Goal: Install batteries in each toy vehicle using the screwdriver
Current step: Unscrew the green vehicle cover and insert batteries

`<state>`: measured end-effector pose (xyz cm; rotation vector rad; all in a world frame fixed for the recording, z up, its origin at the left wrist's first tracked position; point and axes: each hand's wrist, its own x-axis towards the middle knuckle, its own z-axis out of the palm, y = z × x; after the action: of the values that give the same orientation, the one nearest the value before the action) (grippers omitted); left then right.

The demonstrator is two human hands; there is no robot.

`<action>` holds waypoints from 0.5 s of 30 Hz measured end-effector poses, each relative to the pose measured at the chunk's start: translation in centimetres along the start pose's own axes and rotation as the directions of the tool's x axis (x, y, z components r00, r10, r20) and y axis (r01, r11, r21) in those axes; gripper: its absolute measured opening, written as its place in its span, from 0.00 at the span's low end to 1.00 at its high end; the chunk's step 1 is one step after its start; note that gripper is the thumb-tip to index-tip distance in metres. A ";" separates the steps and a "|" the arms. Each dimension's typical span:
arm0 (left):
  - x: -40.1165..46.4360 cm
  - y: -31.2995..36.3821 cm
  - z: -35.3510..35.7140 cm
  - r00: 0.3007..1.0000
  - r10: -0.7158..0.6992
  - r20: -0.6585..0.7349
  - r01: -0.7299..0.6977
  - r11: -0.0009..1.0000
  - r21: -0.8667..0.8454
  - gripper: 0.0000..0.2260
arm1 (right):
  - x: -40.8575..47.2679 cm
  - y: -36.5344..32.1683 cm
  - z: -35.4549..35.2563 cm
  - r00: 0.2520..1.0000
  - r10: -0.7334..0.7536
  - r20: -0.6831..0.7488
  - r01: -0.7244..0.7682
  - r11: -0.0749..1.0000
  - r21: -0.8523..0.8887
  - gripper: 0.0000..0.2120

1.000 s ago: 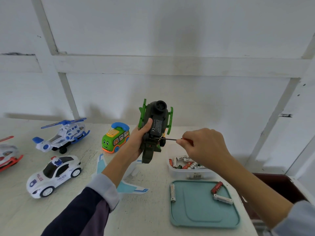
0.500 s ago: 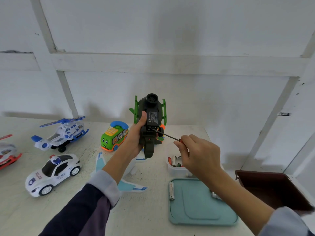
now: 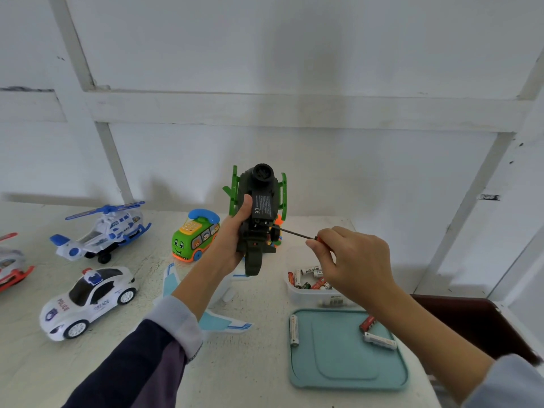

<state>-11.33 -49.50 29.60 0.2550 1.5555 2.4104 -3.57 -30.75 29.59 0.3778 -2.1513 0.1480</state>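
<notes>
The left hand (image 3: 232, 242) grips a dark green toy vehicle (image 3: 259, 213) and holds it upright above the white table (image 3: 117, 363), its underside with a black label turned toward the camera. The thumb lies up along the toy's left edge while the other fingers wrap behind it. The right hand (image 3: 350, 260) pinches the orange handle of a small screwdriver (image 3: 297, 234) between thumb and curled fingers; the thin dark shaft runs left and slightly up, its tip meeting the toy's underside just below the label.

On the table beneath the hands lies a white and light-blue toy plane (image 3: 217, 316), partly hidden by the left forearm. To the far left of it stand a green cartoon bus (image 3: 195, 238), a white and blue helicopter (image 3: 103, 231) and, nearer, a white police car (image 3: 88, 301). A red and white toy (image 3: 11, 266) is cut off at the left edge.

To the right, a clear tub (image 3: 312, 293) holds loose batteries. Just near of it a teal tray (image 3: 347, 363) carries three batteries: one white along its left rim (image 3: 293, 329), and a red one touching a white one near its right side.
</notes>
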 end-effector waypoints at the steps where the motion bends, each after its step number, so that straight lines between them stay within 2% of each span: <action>1: 0.0 0.0 0.0 1.000 -0.001 0.010 0.001 1.000 -0.002 0.20 | 0.1 0.1 -0.1 1.000 0.003 0.008 -0.003 1.000 -0.002 0.17; 7: -0.1 -0.4 0.3 0.998 -0.015 0.063 0.014 1.000 0.011 0.25 | 0.7 0.2 0.5 1.000 0.008 0.030 -0.009 1.000 0.016 0.19; 12: -0.2 -0.6 0.8 0.995 -0.032 0.094 0.027 0.998 0.052 0.22 | 1.7 0.2 1.0 0.995 0.007 0.096 -0.015 0.997 0.079 0.19; 15: -0.3 -0.6 0.9 0.994 -0.029 0.110 0.020 0.996 0.085 0.24 | 2.5 0.7 1.1 0.992 -0.022 0.125 0.005 0.991 0.135 0.20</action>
<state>-10.71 -48.53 29.41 0.3771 1.6017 2.2742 -5.99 -30.94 31.05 0.4910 -2.2692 0.2691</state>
